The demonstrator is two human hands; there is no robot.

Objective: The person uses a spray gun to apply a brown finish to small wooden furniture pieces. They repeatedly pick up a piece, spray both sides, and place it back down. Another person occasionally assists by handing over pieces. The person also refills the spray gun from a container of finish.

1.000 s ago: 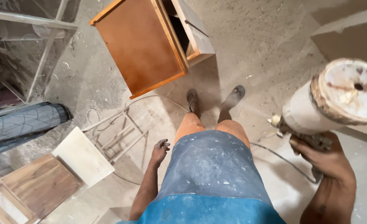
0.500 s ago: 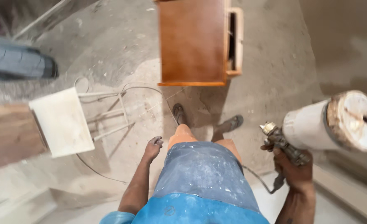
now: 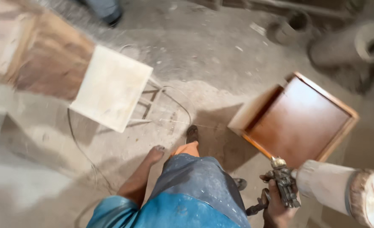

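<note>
The floor [image 3: 221, 63] is bare, dusty concrete. A brown wooden cabinet [image 3: 299, 116] sits on it, a white-topped stool [image 3: 111, 86] stands nearby, and a thin hose [image 3: 79, 145] snakes across the dust (two grimy cylinders [image 3: 356, 44] lie farther off).

Single view, head-mounted camera. It looks steeply down from standing height along the wearer's own body to the dusty concrete floor [image 3: 221, 55]. Bottom edge: blue shirt and paint-flecked shorts, very near the lens. The right hand [image 3: 275, 202] with a spray gun [image 3: 322, 190] sits close at lower right, its cup partly cut by the frame edge. The left hand [image 3: 155, 153] hangs at centre. Farther off: a brown wooden cabinet [image 3: 299, 118] at right, a pale stool [image 3: 111, 86] at upper left. The top left is motion-blurred. No second view shares the scene.
</note>
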